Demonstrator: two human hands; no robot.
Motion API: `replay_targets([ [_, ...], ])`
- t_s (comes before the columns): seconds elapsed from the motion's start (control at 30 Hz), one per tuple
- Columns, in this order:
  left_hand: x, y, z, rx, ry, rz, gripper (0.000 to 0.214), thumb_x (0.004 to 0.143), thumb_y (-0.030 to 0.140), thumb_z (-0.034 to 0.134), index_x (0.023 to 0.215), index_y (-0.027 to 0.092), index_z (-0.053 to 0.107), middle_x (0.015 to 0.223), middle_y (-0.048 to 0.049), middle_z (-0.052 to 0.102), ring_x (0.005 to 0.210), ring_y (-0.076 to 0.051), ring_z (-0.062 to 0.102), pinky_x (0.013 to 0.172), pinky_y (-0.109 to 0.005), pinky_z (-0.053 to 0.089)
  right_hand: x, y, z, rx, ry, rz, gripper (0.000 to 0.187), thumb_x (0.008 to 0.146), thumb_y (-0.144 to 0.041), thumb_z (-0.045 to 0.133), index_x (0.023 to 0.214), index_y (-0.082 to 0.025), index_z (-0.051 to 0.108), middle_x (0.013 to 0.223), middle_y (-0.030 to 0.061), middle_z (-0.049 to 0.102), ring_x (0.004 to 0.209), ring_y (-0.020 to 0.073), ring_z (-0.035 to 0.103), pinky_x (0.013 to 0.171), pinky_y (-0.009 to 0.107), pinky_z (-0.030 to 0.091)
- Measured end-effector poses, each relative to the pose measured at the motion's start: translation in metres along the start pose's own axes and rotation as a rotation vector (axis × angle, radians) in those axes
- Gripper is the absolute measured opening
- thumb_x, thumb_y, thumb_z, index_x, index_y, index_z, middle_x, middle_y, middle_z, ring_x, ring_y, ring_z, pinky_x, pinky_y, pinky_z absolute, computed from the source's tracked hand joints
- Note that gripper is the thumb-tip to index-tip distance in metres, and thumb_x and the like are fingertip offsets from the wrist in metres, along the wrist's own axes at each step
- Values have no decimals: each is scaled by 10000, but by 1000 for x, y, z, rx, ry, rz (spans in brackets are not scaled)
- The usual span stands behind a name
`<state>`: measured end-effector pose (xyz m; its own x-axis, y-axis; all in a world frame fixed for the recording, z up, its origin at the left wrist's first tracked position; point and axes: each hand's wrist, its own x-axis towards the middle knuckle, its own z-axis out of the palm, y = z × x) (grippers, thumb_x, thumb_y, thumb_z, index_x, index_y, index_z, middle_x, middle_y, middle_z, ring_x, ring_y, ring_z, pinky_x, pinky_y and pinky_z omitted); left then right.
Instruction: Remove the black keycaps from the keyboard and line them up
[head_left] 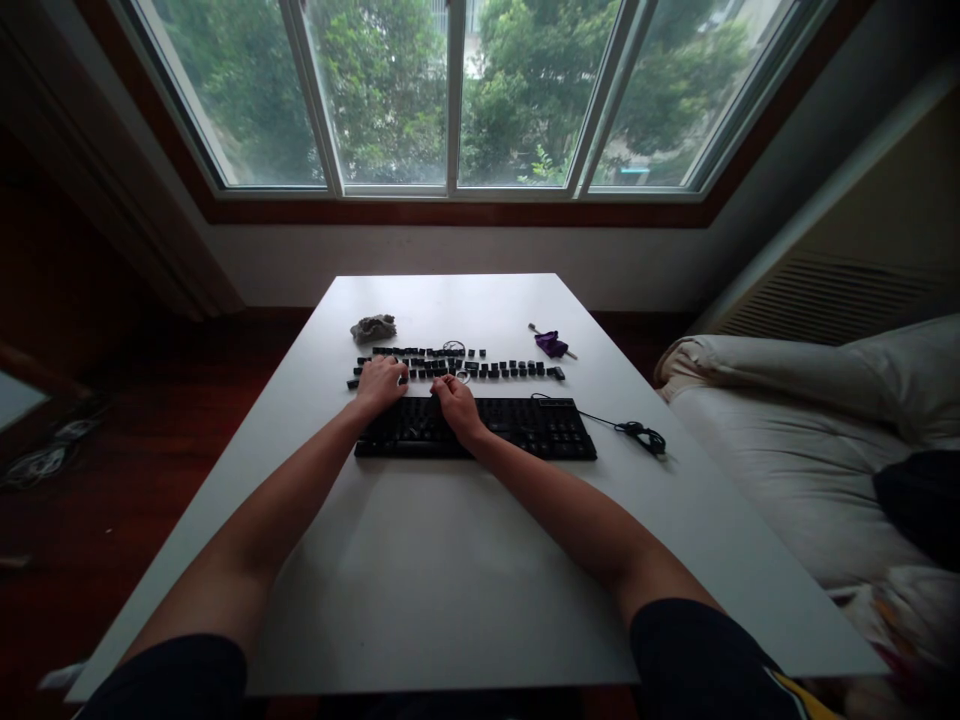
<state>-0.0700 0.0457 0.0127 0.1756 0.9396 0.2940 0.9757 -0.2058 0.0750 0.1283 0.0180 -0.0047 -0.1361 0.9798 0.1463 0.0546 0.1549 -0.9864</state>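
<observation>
A black keyboard [532, 428] lies across the table, its left part partly covered by my hands. Beyond it, loose black keycaps [517, 369] are lined up in uneven rows. My left hand [382, 381] rests over the left end of the nearer rows, fingers bent and a little apart. Above the keyboard, my right hand [456, 406] is closed in a pinch, close to the keycaps; what its fingertips hold is too small to make out. A pale thin loop [463, 377] shows just behind its fingers.
On the white table [450, 580] lie a crumpled grey cloth [373, 328], a purple cloth [551, 344] with a thin stick-like brush, and a coiled black cable [643, 436]. A light sofa [780, 450] stands to the right. Windows [390, 100] are ahead.
</observation>
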Motion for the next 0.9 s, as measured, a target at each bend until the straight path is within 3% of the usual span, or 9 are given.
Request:
replay_targets([
  [0.43,-31,7,-4,-129,119,-93,165,852,290,623,985,258,716,991,-93,658,1004,-299,535,843,-416,386,-3,-4,3,45,14,22,358,868,-561,513,793,-220,587,677,-19,565,564,134,512,497,235,440],
  [0.57,-29,8,-4,-115,138,-130,177,843,285,629,991,256,724,1063,-110,654,1080,-327,506,902,-455,367,-4,-5,3,39,25,17,365,869,-565,510,784,-219,587,656,-20,557,567,140,517,510,244,449],
  [0.9,-21,9,-3,-85,96,-117,137,842,291,607,877,241,730,997,-116,663,1068,-344,489,896,-486,339,-7,-7,4,25,40,2,359,863,-564,527,779,-223,601,682,-4,591,591,153,531,537,260,451],
])
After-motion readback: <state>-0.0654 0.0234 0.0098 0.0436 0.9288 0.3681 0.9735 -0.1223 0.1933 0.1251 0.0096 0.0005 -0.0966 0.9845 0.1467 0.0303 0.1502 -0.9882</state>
